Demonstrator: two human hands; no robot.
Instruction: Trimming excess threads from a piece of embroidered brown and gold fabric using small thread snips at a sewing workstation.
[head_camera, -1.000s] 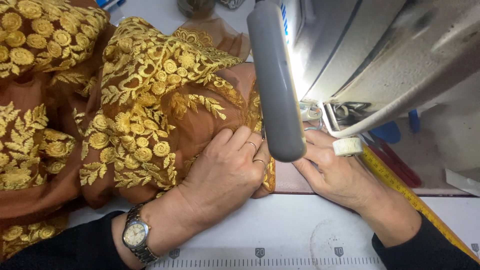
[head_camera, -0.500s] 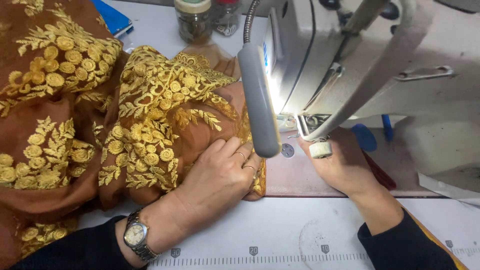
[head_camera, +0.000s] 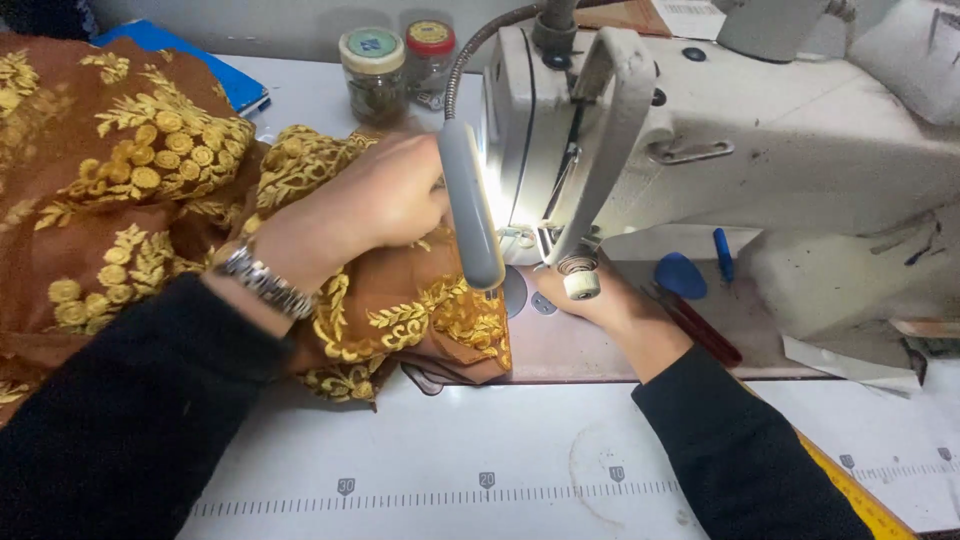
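Hands at a sewing machine, brown gold-embroidered cloth (head_camera: 400, 310) under the lamp.

Head view: two lidded jars (head_camera: 375, 75) stand at the desk's back edge beside a blue packet (head_camera: 190, 60). The left hand (head_camera: 360, 205), flat on the cloth half a second ago, now bunches it in closed fingers; the right hand (head_camera: 600, 300) lies by the needle, its grip hidden.
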